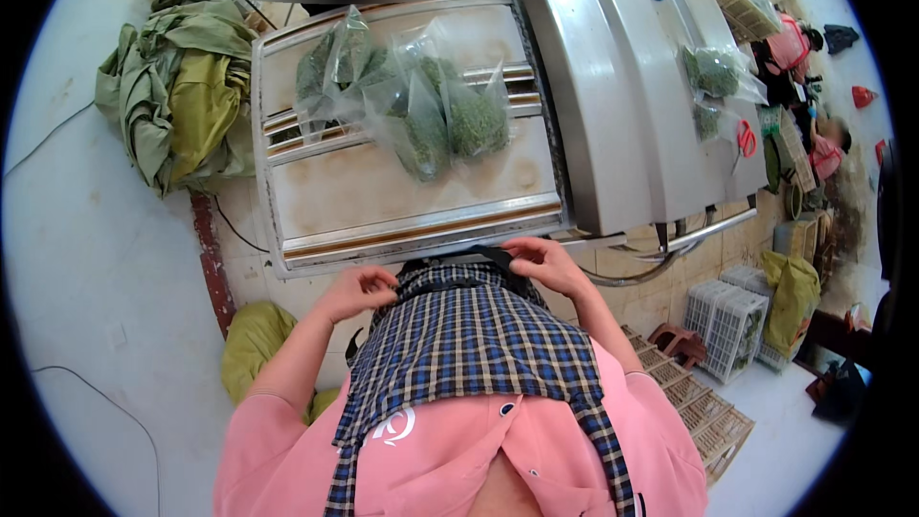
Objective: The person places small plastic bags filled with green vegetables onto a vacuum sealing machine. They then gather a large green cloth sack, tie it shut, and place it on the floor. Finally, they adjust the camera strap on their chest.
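At my waist, my left hand point(362, 292) is beside the edge of a blue checked apron point(474, 337), its fingers bent, thumb apart, nothing visible in it. On the other side, my right hand point(549, 266) has its fingers closed around a black strap point(492, 253) at the apron's waist. Before me, several clear plastic bags point(476, 122) of small green plant pieces lie on the metal bed of a vacuum sealing machine point(402, 219). They lie bunched over its middle, beyond both hands.
A steel machine lid point(610, 86) stands at the right, with more filled bags point(711, 72) and red-handled scissors point(747, 138) on it. Green cloth point(204, 100) is heaped at the left. White crates point(725, 327) and a slatted crate point(693, 395) stand lower right. People in pink are farther off.
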Tool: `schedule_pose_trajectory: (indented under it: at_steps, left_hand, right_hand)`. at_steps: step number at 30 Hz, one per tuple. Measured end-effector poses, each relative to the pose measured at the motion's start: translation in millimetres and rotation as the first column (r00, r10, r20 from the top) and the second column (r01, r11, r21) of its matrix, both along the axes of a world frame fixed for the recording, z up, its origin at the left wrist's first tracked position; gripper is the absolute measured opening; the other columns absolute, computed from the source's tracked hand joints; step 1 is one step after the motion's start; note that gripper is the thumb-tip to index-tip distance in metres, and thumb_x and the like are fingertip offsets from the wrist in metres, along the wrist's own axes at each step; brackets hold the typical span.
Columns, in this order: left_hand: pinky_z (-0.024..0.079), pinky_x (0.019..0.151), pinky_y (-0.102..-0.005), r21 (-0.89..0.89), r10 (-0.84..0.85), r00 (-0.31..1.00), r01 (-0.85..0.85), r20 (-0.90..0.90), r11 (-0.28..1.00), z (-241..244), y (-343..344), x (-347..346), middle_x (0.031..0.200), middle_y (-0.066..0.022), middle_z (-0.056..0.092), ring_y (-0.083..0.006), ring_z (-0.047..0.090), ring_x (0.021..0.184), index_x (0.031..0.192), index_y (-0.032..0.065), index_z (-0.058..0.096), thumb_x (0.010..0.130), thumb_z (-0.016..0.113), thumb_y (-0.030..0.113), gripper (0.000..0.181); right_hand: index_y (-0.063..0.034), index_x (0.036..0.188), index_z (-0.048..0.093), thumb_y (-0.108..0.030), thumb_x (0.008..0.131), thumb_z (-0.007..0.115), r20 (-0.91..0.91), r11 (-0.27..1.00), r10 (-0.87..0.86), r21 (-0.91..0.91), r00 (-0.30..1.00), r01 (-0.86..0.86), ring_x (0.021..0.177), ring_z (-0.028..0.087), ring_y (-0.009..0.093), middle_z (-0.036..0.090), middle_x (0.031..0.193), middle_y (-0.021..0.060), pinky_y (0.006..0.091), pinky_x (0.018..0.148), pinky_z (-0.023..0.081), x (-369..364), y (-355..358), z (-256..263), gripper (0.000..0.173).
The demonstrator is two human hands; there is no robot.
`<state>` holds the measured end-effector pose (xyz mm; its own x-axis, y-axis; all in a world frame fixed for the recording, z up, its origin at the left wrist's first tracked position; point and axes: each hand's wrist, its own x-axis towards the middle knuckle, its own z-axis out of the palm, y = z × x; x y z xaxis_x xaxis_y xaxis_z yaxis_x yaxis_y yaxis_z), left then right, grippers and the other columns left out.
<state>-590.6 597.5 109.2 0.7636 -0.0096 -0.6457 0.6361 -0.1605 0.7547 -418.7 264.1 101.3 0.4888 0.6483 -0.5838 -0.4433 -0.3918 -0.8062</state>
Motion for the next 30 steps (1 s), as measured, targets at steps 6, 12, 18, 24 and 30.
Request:
schedule_pose_trajectory:
  at_steps: [6,12,18,24,30]
  left_hand:
    - [0.053,0.069,-0.0285,0.027,0.650,0.692,-0.691,0.313,0.723,-29,-6,99,0.102,-0.0096,0.065,-0.0163,0.061,0.093,0.108,0.0003,0.062,0.085,0.065,0.018,0.029]
    - [0.057,0.073,-0.0313,-0.112,0.793,0.552,-0.798,0.256,0.592,-74,-29,150,0.110,-0.0073,0.058,-0.0151,0.057,0.097,0.116,0.0002,0.054,0.094,0.055,0.017,0.028]
    - [0.057,0.074,-0.0310,-0.333,0.816,0.490,-0.748,0.306,0.574,-73,-26,118,0.098,-0.0053,0.057,-0.0125,0.057,0.088,0.101,0.0016,0.056,0.097,0.047,0.013,0.015]
    - [0.057,0.074,-0.0294,-0.256,0.698,0.601,-0.657,0.390,0.709,-49,14,64,0.095,-0.0041,0.055,-0.0110,0.056,0.086,0.100,0.0017,0.055,0.097,0.046,0.012,0.014]
    - [0.057,0.075,-0.0297,-0.292,0.704,0.588,-0.646,0.397,0.705,-72,56,24,0.095,-0.0041,0.057,-0.0117,0.057,0.086,0.100,0.0020,0.055,0.097,0.047,0.011,0.012]
  right_hand:
    - [-0.0004,0.101,0.064,-0.010,0.086,0.063,0.163,0.944,-0.328,0.036,0.930,0.327,0.076,0.056,0.005,0.064,0.085,0.0008,0.0207,0.067,0.045,19,46,-34,0.019]
    - [0.0008,0.099,0.065,-0.010,0.086,0.061,0.213,0.989,-0.132,0.089,0.968,0.115,0.075,0.057,0.005,0.065,0.083,0.0017,0.0215,0.068,0.046,28,96,-26,0.017]
    - [0.0006,0.114,0.056,-0.010,0.089,0.058,0.171,0.954,-0.248,0.213,0.954,0.210,0.074,0.058,0.008,0.065,0.084,0.0048,0.0219,0.067,0.047,27,136,-2,0.028]
    - [-0.0015,0.136,0.038,-0.012,0.090,0.055,0.065,0.901,-0.366,0.274,0.928,0.336,0.067,0.058,0.010,0.065,0.083,0.0070,0.0234,0.062,0.048,16,189,0,0.051]
    - [-0.0031,0.132,0.043,-0.015,0.089,0.057,-0.149,0.885,-0.383,0.222,0.912,0.408,0.066,0.059,0.011,0.064,0.081,0.0058,0.0243,0.059,0.048,-3,220,-29,0.047]
